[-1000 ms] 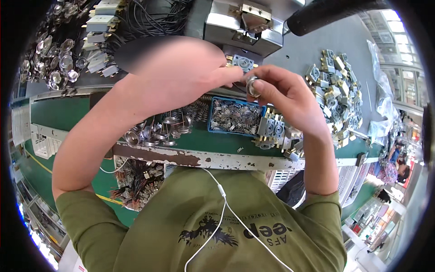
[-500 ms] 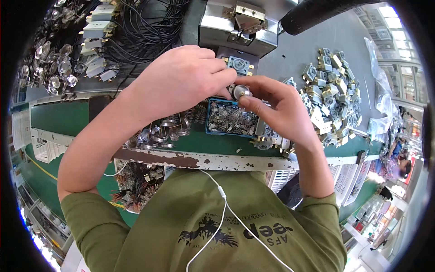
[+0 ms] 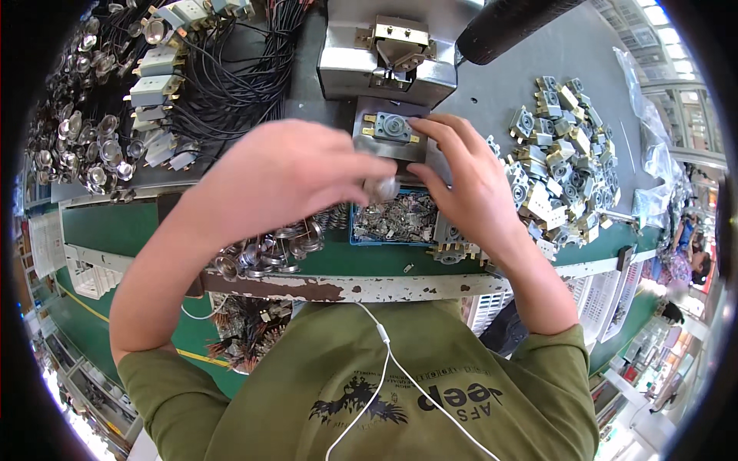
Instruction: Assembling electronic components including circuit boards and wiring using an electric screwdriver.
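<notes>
My left hand (image 3: 288, 165), smeared by motion, has its fingers together around a round silver metal part (image 3: 381, 189), just above the near edge of a metal base. A grey rectangular block with a round centre and brass terminals (image 3: 393, 127) lies on that metal base (image 3: 361, 117). My right hand (image 3: 470, 173) is spread at the block's right side. Its index fingertip is at the block's edge and its thumb is apart, lower down, with nothing between them. Below the hands stands a blue tray (image 3: 354, 230) of small metal pieces.
A steel press fixture (image 3: 396, 54) stands behind the block, with a thick black tube (image 3: 511, 31) to its right. Many similar grey blocks (image 3: 565, 154) are heaped at right. Black cables (image 3: 223, 92) and round metal parts (image 3: 96, 150) crowd the left. More round parts (image 3: 269, 250) lie near the table edge.
My hands have parted. My left hand has drawn the round metal part down and left; my right hand has released it and opened beside the grey block.
</notes>
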Demonstrator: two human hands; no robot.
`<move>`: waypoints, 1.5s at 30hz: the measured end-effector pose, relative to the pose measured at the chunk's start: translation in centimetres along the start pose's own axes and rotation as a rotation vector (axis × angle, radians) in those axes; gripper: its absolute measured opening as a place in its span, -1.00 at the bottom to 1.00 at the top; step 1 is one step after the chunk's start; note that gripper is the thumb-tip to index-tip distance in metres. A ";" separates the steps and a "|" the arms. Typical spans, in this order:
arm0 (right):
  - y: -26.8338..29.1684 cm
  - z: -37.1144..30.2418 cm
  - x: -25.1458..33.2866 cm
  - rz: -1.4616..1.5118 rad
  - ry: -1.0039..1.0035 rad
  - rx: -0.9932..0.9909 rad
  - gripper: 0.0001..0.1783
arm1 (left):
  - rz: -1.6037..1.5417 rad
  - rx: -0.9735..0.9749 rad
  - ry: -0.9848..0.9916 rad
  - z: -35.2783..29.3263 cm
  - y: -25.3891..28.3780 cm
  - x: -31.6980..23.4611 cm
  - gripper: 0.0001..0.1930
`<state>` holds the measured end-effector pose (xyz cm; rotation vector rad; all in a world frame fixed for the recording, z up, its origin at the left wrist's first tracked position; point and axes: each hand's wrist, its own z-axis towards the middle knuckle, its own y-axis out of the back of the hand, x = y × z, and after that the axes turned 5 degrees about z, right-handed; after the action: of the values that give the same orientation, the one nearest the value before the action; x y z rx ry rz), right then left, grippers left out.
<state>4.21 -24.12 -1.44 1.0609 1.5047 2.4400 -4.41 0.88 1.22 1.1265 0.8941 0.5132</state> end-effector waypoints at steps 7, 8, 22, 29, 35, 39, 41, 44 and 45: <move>6.0 2.7 1.0 0.518 0.277 -0.468 -0.62 | -0.125 -0.069 0.269 4.0 -1.4 2.7 -0.68; 7.4 3.7 1.0 0.527 0.353 -0.577 -0.61 | -0.095 0.004 0.314 3.8 -1.5 3.0 -0.68; 8.7 9.9 1.9 0.583 0.178 -0.762 -0.27 | -0.046 0.056 0.300 4.0 -1.5 2.8 -0.65; 8.8 8.4 2.5 0.634 0.152 -0.795 -0.38 | 0.018 0.013 0.274 3.9 -1.5 2.3 -0.66; 8.4 8.6 3.8 0.689 0.161 -0.792 -0.46 | 0.055 0.001 0.272 3.7 -1.9 2.1 -0.66; 6.9 10.8 5.6 0.727 0.188 -0.784 -0.51 | 0.050 -0.025 0.270 3.5 -2.2 2.3 -0.66; 6.2 11.9 6.1 0.740 0.194 -0.784 -0.54 | 0.037 0.017 0.295 3.6 -2.2 2.2 -0.67; 5.4 13.4 6.3 0.761 0.371 -0.858 -0.81 | 0.027 0.031 0.308 3.6 -2.0 2.1 -0.64; 5.2 13.2 6.9 0.762 0.376 -0.852 -0.81 | 0.015 0.028 0.299 3.5 -2.1 2.2 -0.61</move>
<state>8.32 -13.98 9.98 1.0984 -0.1125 3.3655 -0.41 -0.14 -0.92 1.0996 1.1547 0.6956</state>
